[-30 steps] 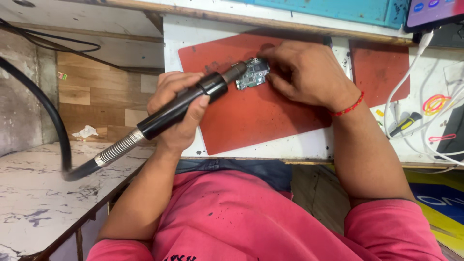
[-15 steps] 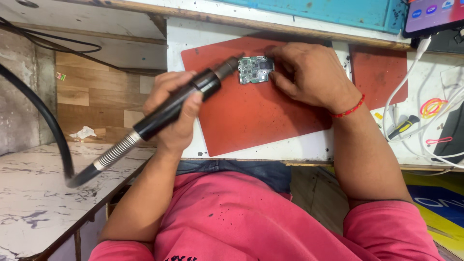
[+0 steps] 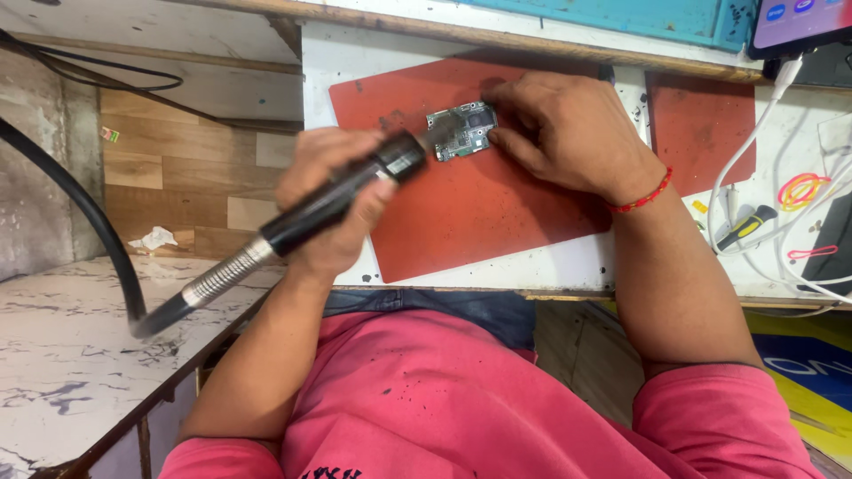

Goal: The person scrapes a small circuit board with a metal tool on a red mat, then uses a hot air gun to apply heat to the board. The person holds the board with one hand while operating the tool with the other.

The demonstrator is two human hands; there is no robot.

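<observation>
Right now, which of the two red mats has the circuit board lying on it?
The large red mat in front of the person, holding the circuit board; the smaller red mat to the right holds none.

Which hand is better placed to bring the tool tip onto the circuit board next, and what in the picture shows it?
Left. The left hand already grips the black handpiece, nozzle aimed at the circuit board. The right hand is pinning that board to the red mat.
</observation>
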